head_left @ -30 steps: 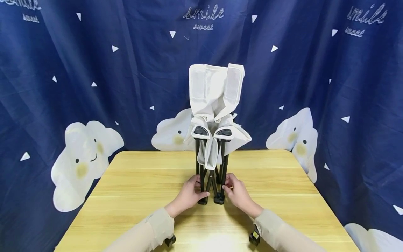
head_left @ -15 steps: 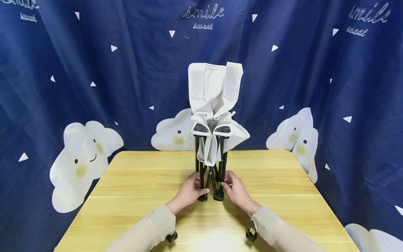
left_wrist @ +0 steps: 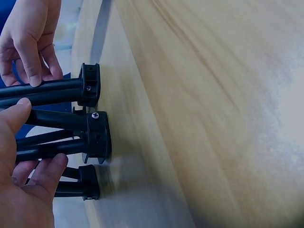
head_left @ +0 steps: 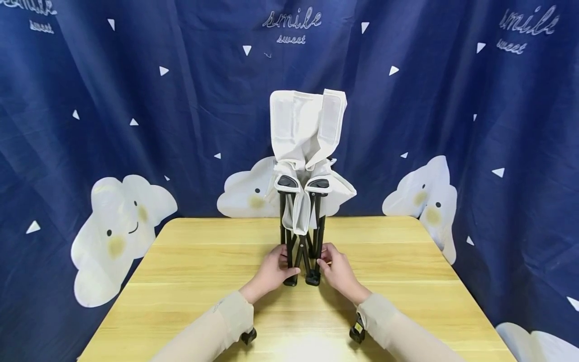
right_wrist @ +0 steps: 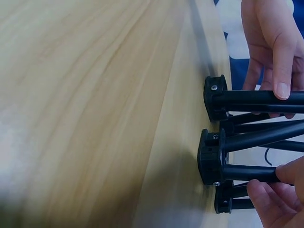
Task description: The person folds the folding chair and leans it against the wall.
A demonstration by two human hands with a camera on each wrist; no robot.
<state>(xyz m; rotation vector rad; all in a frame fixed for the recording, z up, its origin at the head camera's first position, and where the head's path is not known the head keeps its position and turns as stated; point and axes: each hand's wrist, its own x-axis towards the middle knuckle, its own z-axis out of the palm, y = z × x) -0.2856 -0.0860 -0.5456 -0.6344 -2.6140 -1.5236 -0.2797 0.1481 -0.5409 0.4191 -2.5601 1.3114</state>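
A collapsed folding chair (head_left: 303,130) stands upright on the table, white fabric bunched at the top, black legs drawn close together below. My left hand (head_left: 272,271) grips the left legs low down, its thumb laid across the front. On the other side, my right hand (head_left: 338,271) pinches the right legs between thumb and fingers. The left wrist view shows the left fingers (left_wrist: 52,171) curled around a black tube just above its plastic foot (left_wrist: 98,137). In the right wrist view, the right fingertips (right_wrist: 263,197) hold a tube near another foot (right_wrist: 211,156).
The light wooden table (head_left: 190,261) extends to both sides of the chair. A dark blue curtain (head_left: 203,90) with white clouds and triangles hangs behind and beside it. Small black devices hang under both cuffs, such as the right wrist device (head_left: 357,329).
The chair's feet have shifted slightly away from me over the table, and both hands have moved along with them. Each hand keeps its hold on the legs.
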